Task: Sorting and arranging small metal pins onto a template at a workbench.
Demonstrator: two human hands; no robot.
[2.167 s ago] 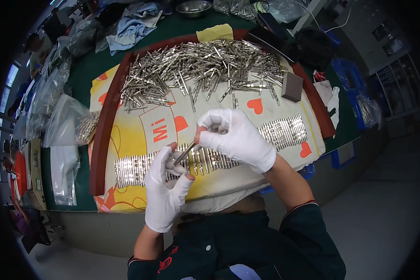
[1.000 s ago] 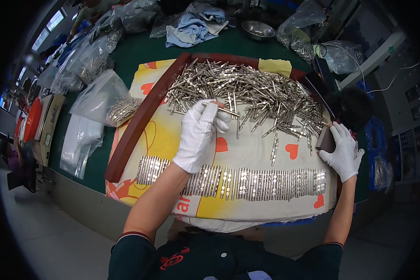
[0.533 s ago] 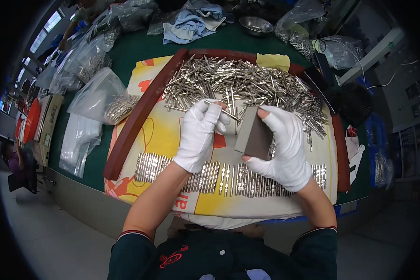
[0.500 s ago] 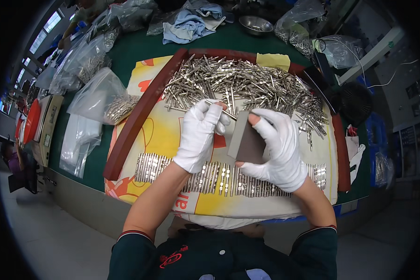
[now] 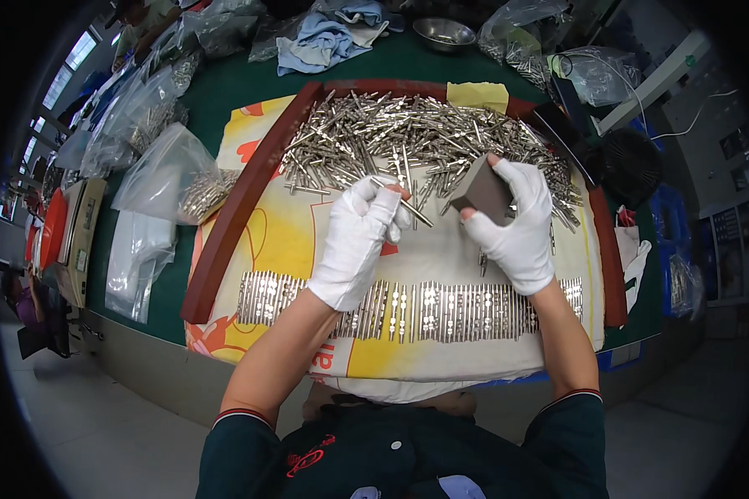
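Note:
My left hand point(image 5: 359, 233), in a white glove with bare fingertips, pinches a thin metal pin point(image 5: 414, 209) that slants down to the right. A dark grey rectangular block point(image 5: 485, 191) sits in the grip of my right hand point(image 5: 520, 224), gloved the same way, with thumb and fingers on its edges. Between pin and block there is a gap. Beyond both hands lies a heap of loose metal pins point(image 5: 408, 125). Nearer to me, a row of pins point(image 5: 466, 314) lies side by side on the patterned cloth point(image 5: 466, 362); my forearms cover parts of it.
A dark red wooden frame point(image 5: 245, 204) borders the cloth on the left, back and right. Plastic bags of pins point(image 5: 208, 195) lie on the green table at left. A metal bowl point(image 5: 445, 35) and blue cloths point(image 5: 329, 40) are at the back. A black fan point(image 5: 631, 176) stands at right.
My right hand has moved the block away from the pin, right and farther from me, and turned it. My left hand keeps the pin in nearly the same place.

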